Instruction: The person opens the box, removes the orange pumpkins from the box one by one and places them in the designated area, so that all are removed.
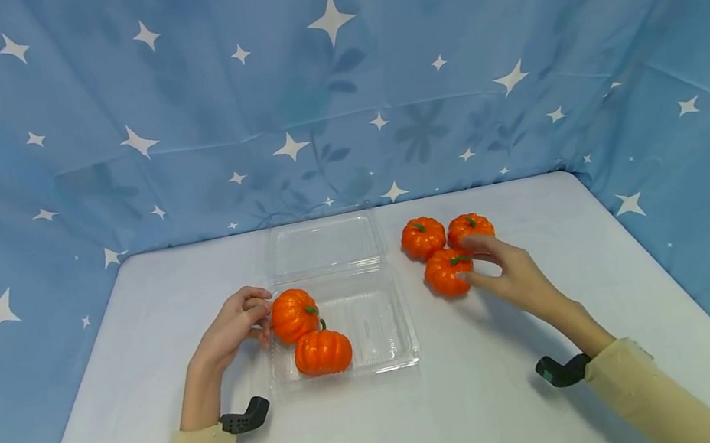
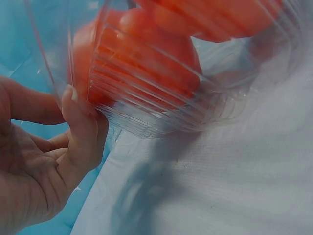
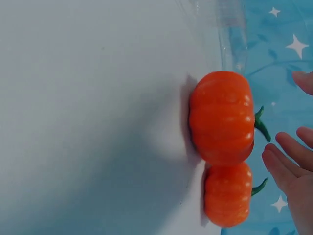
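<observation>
- Left hand (image 1: 235, 327) pinches the clear box (image 1: 380, 318) at its left side.
- Right hand (image 1: 511, 273), fingers and thumb spread, hovers at the front pumpkin (image 1: 444, 277) of three beside the box.
- Two other pumpkins (image 1: 323, 353) sit inside, toward the left.

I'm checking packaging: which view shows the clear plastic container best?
The head view: it frames the whole container, lid open. The left wrist view shows only part, its ribbed side close up; the right wrist view, a small piece at the top.

Five pumpkins (image 1: 323, 353), one container (image 1: 378, 326)
</observation>
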Available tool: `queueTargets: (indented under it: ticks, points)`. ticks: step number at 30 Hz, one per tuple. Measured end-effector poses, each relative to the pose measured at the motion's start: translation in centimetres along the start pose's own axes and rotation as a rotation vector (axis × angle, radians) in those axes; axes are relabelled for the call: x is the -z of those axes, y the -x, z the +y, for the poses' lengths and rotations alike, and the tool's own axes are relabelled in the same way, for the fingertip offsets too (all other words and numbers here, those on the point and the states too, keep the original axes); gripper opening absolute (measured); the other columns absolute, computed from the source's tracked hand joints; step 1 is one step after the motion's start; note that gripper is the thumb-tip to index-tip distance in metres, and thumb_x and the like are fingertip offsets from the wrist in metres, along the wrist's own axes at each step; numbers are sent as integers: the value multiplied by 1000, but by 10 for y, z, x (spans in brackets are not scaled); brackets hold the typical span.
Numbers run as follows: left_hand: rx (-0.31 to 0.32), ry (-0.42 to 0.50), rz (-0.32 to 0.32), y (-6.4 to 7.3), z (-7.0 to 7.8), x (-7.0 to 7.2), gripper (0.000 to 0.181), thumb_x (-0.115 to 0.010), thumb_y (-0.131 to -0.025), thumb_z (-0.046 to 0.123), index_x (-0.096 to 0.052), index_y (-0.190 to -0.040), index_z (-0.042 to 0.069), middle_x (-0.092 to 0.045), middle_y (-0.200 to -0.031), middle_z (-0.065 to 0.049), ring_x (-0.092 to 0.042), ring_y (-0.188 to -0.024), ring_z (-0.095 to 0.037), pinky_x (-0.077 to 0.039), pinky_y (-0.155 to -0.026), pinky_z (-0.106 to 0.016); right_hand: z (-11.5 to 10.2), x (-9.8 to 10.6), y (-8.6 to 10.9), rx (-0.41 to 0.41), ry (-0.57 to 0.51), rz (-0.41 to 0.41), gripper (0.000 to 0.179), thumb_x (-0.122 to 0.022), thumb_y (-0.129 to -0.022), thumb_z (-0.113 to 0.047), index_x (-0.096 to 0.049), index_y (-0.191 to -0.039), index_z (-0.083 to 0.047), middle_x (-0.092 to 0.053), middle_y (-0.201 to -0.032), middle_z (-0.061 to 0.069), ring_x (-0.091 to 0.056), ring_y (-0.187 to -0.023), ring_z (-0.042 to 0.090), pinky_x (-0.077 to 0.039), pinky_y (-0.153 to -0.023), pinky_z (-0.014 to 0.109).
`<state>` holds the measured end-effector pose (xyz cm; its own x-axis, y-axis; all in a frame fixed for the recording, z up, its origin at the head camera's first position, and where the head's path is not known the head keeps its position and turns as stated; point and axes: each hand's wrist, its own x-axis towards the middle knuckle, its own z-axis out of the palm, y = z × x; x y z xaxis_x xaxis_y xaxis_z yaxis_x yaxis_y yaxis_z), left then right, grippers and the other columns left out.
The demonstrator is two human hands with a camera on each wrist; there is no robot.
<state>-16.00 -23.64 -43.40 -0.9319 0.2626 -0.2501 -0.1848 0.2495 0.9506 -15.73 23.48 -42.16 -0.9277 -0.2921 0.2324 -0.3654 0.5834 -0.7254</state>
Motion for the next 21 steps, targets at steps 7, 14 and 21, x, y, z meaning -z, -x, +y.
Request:
queueTargets:
  ticks: [7, 14, 21]
  points:
    - [8, -7, 0, -1, 2, -1, 39, -43, -103, 4, -37, -137, -14, -56, -94, -14, -55, -61, -17, -56, -56, -30, -14, -6, -2, 24, 10, 17, 57, -81, -89, -12, -57, -139, 0, -65, -135, 19, -62, -124, 39, -49, -105, 55]
    - [15, -10, 0, -1, 3, -1, 39, -44, -104, 5, -37, -137, -14, -57, -97, -15, -55, -62, -17, -57, -57, -30, -23, -9, -4, 60, 41, 37, 56, -81, -87, -9, -59, -137, -1, -66, -134, 17, -62, -122, 40, -50, -104, 59]
    - [16, -8, -2, 0, 3, -1, 39, -44, -105, 6, -36, -138, -14, -56, -97, -14, -56, -62, -17, -57, -56, -29, -34, -19, -5, 58, 37, 23, 56, -82, -89, -18, -60, -138, -4, -65, -137, 14, -58, -130, 32, -47, -108, 57]
